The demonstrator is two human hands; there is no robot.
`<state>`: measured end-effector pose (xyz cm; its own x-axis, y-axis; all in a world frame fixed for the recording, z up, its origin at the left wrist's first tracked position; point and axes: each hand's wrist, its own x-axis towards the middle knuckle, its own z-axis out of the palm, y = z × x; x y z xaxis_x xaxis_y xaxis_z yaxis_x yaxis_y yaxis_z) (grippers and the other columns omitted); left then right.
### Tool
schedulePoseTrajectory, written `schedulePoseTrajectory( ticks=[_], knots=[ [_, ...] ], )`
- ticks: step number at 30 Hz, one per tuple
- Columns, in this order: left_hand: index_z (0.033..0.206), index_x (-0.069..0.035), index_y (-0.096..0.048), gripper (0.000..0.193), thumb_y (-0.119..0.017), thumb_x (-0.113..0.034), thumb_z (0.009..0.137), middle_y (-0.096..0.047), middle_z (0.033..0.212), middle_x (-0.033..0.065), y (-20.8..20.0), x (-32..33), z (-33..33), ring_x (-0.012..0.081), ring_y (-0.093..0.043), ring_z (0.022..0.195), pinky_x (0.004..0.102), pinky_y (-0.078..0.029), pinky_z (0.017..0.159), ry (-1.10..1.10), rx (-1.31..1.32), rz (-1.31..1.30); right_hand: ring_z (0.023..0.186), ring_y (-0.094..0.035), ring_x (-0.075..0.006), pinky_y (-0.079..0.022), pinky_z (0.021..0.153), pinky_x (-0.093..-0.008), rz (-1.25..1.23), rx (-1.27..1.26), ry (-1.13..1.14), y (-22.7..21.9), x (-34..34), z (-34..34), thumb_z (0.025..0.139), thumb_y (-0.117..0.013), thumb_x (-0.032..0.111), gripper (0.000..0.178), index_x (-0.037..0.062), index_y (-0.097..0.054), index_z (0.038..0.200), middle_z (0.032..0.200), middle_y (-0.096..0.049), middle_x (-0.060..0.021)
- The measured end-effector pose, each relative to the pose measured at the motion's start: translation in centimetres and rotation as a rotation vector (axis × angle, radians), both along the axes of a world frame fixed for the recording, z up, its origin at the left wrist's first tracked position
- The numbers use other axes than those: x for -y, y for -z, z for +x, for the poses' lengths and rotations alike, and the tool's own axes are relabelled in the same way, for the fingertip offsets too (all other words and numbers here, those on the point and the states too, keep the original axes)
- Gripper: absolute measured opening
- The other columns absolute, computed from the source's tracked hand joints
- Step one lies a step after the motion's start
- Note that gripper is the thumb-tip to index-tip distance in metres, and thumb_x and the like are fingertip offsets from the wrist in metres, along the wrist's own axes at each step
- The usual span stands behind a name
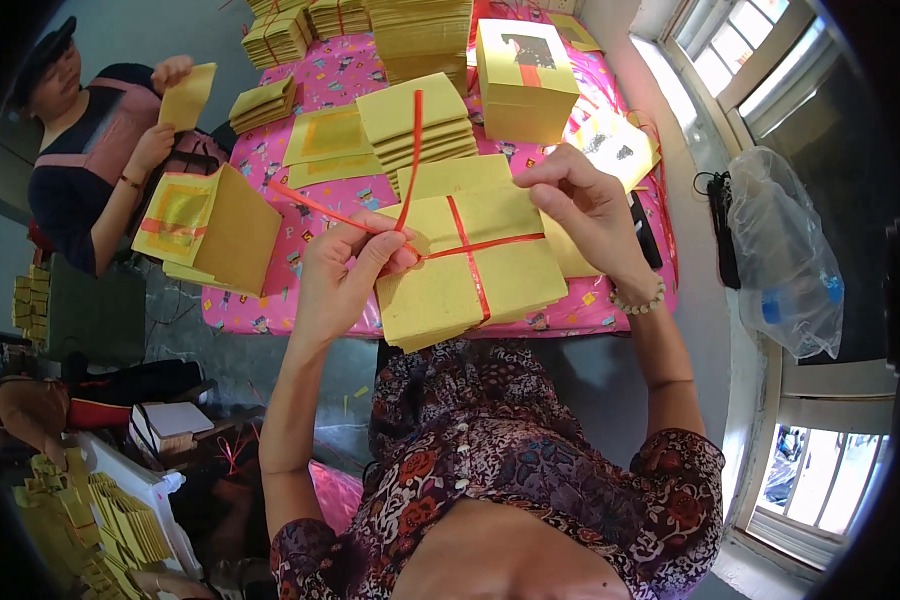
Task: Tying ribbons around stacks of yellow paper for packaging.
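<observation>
A thick bundle of yellow paper [425, 300], crossed by red ribbon [475, 270], lies in front of me at the near table edge. My left hand [345, 265] is closed in a pinch on the ribbon at the bundle's left side. Two loose red ends rise from those fingers, one pointing up, the other to the far left. My right hand [585, 205], with a beaded bracelet, is at the bundle's far right corner. Its thumb and forefinger close around that corner. Behind the bundle stands a stack of yellow paper packets [415, 115].
The table has a pink patterned cover [330, 195]. Yellow block stacks [530, 100] stand at the back right, another [220, 225] at the left edge. A person [100, 150] at the left holds yellow paper. A clear plastic bag [785, 250] hangs by the window.
</observation>
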<state>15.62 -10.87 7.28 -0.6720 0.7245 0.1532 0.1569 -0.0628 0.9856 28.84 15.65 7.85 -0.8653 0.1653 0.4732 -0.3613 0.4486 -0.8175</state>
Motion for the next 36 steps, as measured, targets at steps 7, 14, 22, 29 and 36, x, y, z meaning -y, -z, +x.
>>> schedulePoseTrajectory(
  ticks=[7,14,22,29,36],
  knots=[
    [0.102,0.004,-0.07,0.016,-0.059,-0.007,0.099,-0.074,0.089,0.0073,0.0,0.1,-0.9,0.0095,-0.067,0.081,0.0243,-0.055,0.077,0.099,-0.005,-0.017,0.083,-0.062,-0.0203,-0.049,0.072,-0.0322,0.198,-0.091,-0.225,-4.0,5.8,-4.2,0.088,-0.072,0.013,0.026,0.0068,-0.069,0.114,0.089,-0.06,-0.0071],
    [0.104,0.003,-0.071,0.014,-0.063,-0.006,0.096,-0.074,0.093,0.008,-0.7,0.8,-1.3,0.0102,-0.068,0.086,0.0254,-0.055,0.079,0.16,0.089,-0.015,0.089,-0.065,-0.0235,-0.051,0.073,-0.0358,0.593,-0.218,-0.336,-4.0,5.6,-2.7,0.086,-0.071,0.013,0.017,0.0084,-0.072,0.103,0.094,-0.068,-0.0054],
    [0.086,-0.004,-0.064,0.009,-0.073,-0.001,0.084,-0.071,0.088,0.0041,-0.1,0.8,0.3,0.0102,-0.067,0.08,0.0248,-0.052,0.073,0.03,-0.128,0.001,0.086,-0.065,-0.0255,-0.052,0.073,-0.0352,0.329,-0.013,-0.357,-3.3,5.3,-3.4,0.089,-0.067,0.005,0.018,0.0026,-0.069,0.107,0.092,-0.065,-0.0102],
    [0.086,-0.005,-0.065,0.016,-0.074,0.003,0.076,-0.071,0.085,0.0069,-0.1,0.4,2.0,0.0184,-0.067,0.069,0.0287,-0.05,0.06,-0.23,-0.937,0.005,0.078,-0.066,-0.0234,-0.051,0.068,-0.0329,0.369,0.088,-0.302,-2.5,5.9,-4.4,0.091,-0.068,0.009,0.016,0.0046,-0.072,0.105,0.09,-0.065,-0.0099],
    [0.096,-0.005,-0.071,0.023,-0.079,0.003,0.077,-0.074,0.091,0.0096,1.9,0.2,2.3,0.0191,-0.072,0.077,0.028,-0.055,0.064,-0.4,-0.778,0.153,0.078,-0.066,-0.0213,-0.052,0.068,-0.0308,0.305,0.121,-0.354,-2.5,5.6,-5.5,0.09,-0.071,0.012,0.015,0.0042,-0.073,0.103,0.088,-0.066,-0.009]
  ],
)
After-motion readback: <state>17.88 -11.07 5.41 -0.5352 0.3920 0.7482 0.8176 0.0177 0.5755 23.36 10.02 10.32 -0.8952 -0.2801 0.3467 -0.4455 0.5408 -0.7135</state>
